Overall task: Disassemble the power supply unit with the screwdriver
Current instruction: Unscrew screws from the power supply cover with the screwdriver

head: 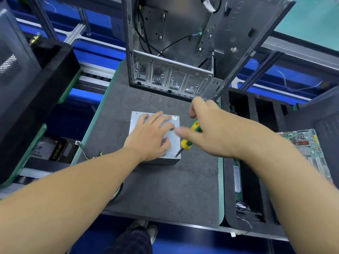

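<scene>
Grey metal box-shaped power supply unit (135, 121) sits mid-way on our dark grey counter (165, 189), just in front of the open silver computer case (170, 77). Our left hand (152, 136) lies flat on its top, fingers spread, pressing down. Our right hand (211, 129) is curled around the yellow-and-green screwdriver (186, 143), whose tip points at the unit's near right corner. We should seat the tip squarely in the screw head, line up the shaft, and push while turning so it cannot slip.
</scene>
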The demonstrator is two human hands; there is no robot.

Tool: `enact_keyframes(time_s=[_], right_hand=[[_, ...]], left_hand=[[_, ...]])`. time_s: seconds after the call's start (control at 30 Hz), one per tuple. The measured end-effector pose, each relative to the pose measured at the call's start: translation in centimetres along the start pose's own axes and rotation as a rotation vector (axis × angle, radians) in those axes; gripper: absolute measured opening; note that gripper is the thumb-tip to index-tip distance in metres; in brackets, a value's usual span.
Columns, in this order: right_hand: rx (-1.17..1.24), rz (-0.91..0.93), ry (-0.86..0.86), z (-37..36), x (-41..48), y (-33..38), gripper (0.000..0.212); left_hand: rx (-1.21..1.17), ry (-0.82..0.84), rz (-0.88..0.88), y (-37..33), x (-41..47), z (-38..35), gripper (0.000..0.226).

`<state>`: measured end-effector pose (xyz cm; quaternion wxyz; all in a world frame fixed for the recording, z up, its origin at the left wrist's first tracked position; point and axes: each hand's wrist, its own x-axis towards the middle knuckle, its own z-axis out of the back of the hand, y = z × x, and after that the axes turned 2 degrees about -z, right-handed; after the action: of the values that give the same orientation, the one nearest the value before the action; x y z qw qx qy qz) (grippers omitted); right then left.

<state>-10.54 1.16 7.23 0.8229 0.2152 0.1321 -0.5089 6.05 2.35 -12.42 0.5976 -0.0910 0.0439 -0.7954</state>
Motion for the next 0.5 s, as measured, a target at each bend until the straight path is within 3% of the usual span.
enact_keyframes(time_s=[0.07,0.2,0.3,0.5], right_hand=[[-0.021,-0.018,-0.081,-0.33,0.14,0.21,0.035],[0.072,0.092,-0.057,-0.32,0.22,0.11,0.011],[0.133,0.096,0.077,0.11,-0.04,0.16,0.019],[0.055,-0.007,-0.085,-0.58,0.09,0.11,0.030]], left_hand=[[-0.007,0.002,0.001,-0.09,0.01,0.09,0.048],[0.002,-0.013,-0.006,-0.10,-0.01,0.14,0.045],[0.012,-0.017,-0.015,-0.01,0.05,-0.03,0.038],[0.030,0.046,0.005,-0.03,0.16,0.12,0.051]])
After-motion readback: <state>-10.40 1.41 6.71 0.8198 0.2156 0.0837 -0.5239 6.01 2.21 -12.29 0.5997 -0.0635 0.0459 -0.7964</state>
